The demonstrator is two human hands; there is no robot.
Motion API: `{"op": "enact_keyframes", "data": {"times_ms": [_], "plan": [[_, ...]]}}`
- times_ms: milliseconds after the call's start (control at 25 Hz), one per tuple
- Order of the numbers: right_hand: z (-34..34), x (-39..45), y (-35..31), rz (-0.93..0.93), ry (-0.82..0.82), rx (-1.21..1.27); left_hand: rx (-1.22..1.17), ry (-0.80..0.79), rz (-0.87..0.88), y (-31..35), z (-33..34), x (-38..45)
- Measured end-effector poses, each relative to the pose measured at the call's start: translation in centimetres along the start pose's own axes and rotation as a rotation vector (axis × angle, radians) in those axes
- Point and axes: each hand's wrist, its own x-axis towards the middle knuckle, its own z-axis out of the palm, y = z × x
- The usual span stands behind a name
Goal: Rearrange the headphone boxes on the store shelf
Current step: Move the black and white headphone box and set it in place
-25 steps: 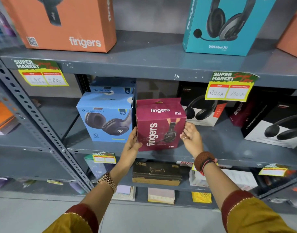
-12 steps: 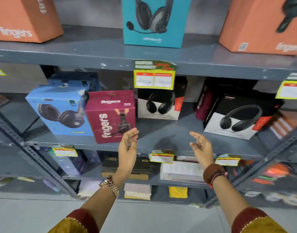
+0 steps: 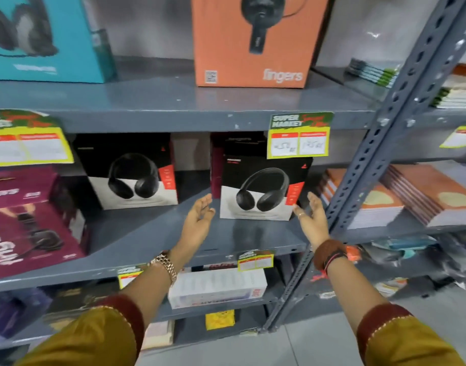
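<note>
A black-and-white headphone box (image 3: pixel 260 191) stands on the middle grey shelf (image 3: pixel 158 233), near its right end. My left hand (image 3: pixel 198 220) is open just left of the box, fingers apart, not touching it. My right hand (image 3: pixel 312 217) is open at the box's right lower corner, fingertips close to it. A second black-and-white headphone box (image 3: pixel 131 173) stands further back to the left. The maroon fingers box (image 3: pixel 28 220) sits at the far left of the same shelf. Behind the near box a dark maroon box (image 3: pixel 216 165) is partly hidden.
On the upper shelf stand a teal headset box (image 3: pixel 41 38) and an orange fingers box (image 3: pixel 253 40). Price tags (image 3: pixel 299 136) hang from shelf edges. A slotted grey upright (image 3: pixel 379 143) rises at the right, with stacked notebooks (image 3: pixel 371 202) beyond. Flat boxes (image 3: pixel 218 289) lie on the lower shelf.
Both hands left the maroon fingers box and moved right along the shelf. The view panned right; my open hands now flank the right black-and-white headphone box.
</note>
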Motion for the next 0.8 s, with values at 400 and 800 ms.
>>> {"op": "enact_keyframes", "data": {"times_ms": [400, 800], "plan": [[0.5, 6.0, -2.0, 0.171, -0.056, 0.050, 0.078, -0.050, -0.107, 1.2, 3.7, 7.9], [0.5, 3.0, -1.1, 0.038, -0.013, -0.120, -0.020, 0.012, -0.103, 1.7, 1.8, 3.2]]}}
